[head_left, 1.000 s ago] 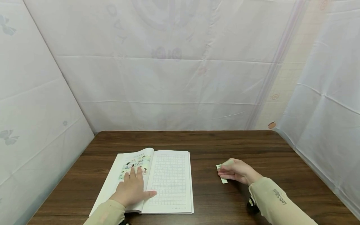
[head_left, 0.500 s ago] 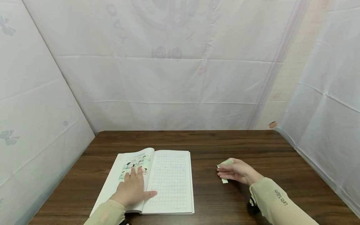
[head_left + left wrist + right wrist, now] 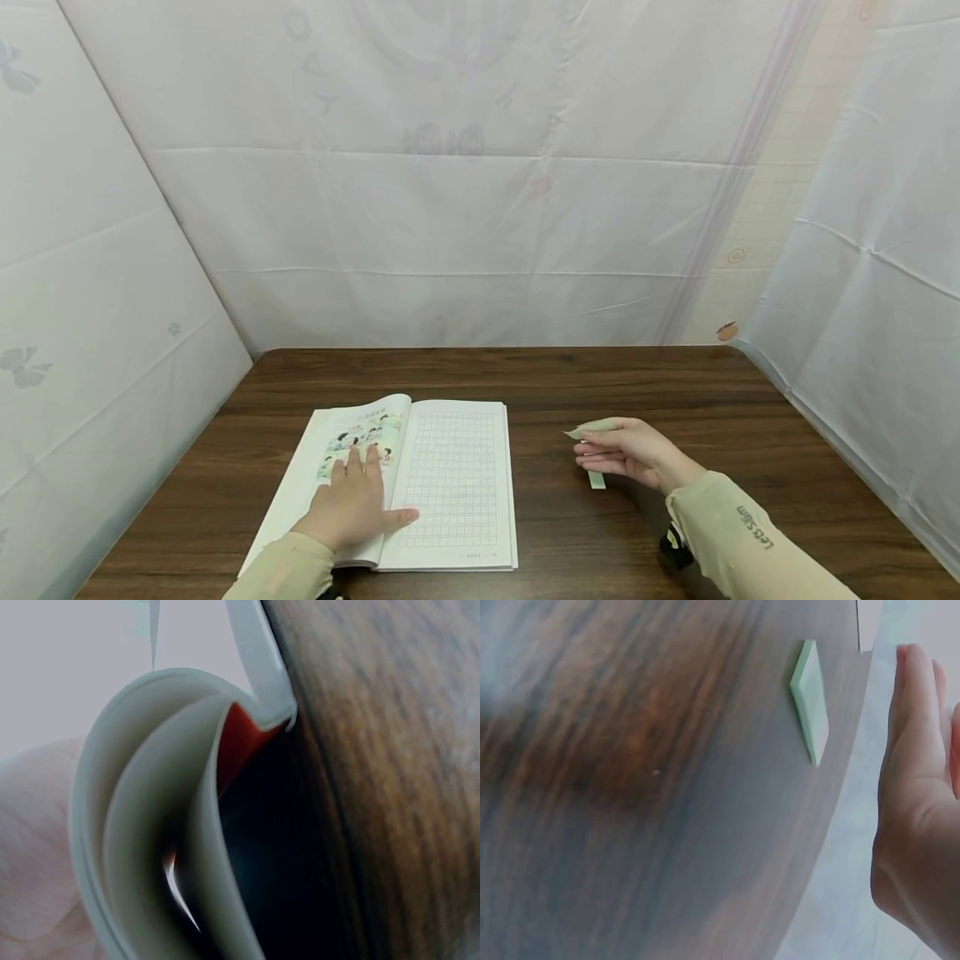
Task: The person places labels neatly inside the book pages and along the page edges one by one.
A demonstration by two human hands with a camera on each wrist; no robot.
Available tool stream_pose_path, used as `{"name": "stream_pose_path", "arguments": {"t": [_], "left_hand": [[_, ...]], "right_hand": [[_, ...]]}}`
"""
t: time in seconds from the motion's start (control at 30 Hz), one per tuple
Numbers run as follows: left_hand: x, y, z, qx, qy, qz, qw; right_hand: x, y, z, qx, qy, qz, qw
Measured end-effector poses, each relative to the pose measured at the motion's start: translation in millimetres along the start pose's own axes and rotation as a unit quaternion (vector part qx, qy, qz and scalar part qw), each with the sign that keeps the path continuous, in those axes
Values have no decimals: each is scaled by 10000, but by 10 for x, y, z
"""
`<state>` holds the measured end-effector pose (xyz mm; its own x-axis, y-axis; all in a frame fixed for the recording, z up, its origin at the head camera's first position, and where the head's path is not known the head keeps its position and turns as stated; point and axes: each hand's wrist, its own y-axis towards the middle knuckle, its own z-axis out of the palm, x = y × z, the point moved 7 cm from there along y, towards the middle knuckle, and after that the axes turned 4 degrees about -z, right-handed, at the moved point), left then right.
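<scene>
An open workbook (image 3: 453, 475) lies on the table, a picture on its left page and a printed grid on its right. My left hand (image 3: 351, 504) rests on the left page with fingers spread and the thumb reaching across the fold. In the left wrist view, the workbook's pages (image 3: 142, 765) curl up beside the palm. My right hand (image 3: 630, 454) pinches a pale green sticky note (image 3: 592, 428) between thumb and fingers. Beneath that hand lies a pale green sticky note pad (image 3: 597, 481), seen whole as a thin block in the right wrist view.
The dark wood-grain table (image 3: 540, 375) has rounded far corners. White printed cloth (image 3: 465, 217) hangs behind it and along both sides. A corner of the workbook (image 3: 867, 626) shows at the top of the right wrist view.
My right hand has lifted slightly, and the pinched sticky note has come up from the pad, its far end now sticking out past the thumb. The left hand and workbook stay put.
</scene>
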<state>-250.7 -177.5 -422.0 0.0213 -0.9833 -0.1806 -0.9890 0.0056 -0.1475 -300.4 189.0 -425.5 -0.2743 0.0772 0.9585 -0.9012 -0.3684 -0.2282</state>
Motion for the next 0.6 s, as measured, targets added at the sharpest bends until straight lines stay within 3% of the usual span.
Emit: {"name": "stream_pose_path", "arguments": {"t": [0.6], "left_hand": [[-1,6,-4,-26,-17,8,10000]], "right_hand": [[20,54,336,154,60,-332,9993]]}}
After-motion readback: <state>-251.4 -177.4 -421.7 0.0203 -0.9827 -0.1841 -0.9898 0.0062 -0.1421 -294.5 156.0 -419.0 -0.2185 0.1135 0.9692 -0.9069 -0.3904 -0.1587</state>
